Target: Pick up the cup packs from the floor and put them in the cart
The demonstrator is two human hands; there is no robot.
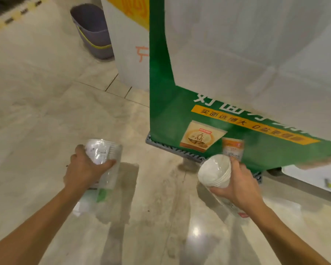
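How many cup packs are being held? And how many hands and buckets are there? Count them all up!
Held cup packs: 2 (left cup pack, right cup pack)
Hands: 2 (left hand, right hand)
Buckets: 1 (grey bucket)
Total: 5

a: what sort of place is this?
b: a shop, it seems. at two o'clock stands a green promotional display [164, 111] with a printed product picture [201, 136] and a yellow slogan strip [252, 125].
a: anything else?
b: polished tile floor [46, 111], and a grey bin [93, 29] at eleven o'clock.
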